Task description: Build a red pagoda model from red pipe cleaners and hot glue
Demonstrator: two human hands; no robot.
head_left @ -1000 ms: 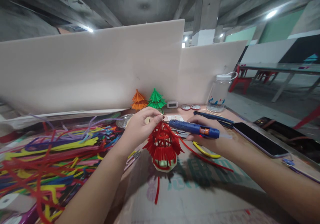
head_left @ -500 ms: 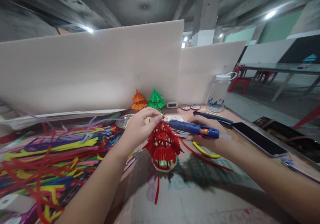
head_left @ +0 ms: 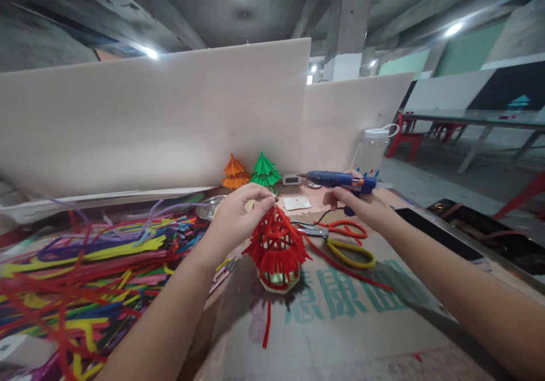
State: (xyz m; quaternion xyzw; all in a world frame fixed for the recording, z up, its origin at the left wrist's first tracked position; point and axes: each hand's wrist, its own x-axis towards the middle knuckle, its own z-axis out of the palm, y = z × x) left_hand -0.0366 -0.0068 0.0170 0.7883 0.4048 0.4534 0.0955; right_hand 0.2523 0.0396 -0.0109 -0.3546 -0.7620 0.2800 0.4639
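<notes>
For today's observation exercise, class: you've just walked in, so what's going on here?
A person pinches the tip of a red pipe-cleaner tower with the left hand. The right hand holds a blue glue gun raised to the side, apart from it. Loose pipe cleaners lie heaped at left; scissors lie beside the tower.

The left hand (head_left: 238,217) covers the peak of the red pipe-cleaner model (head_left: 276,247). The right hand (head_left: 361,206) encloses the handle of the blue glue gun (head_left: 340,180); the trigger is hidden. The gun and hand mask the lower part of the clear bottle (head_left: 371,149), centre right. The pipe-cleaner pile (head_left: 85,267) is cut off at the left and bottom edges. Both forearms run off the bottom edge. The right forearm covers part of the green print (head_left: 340,296) on the worktop (head_left: 323,347). The small white device (head_left: 292,179) by the partition is too small to identify.
</notes>
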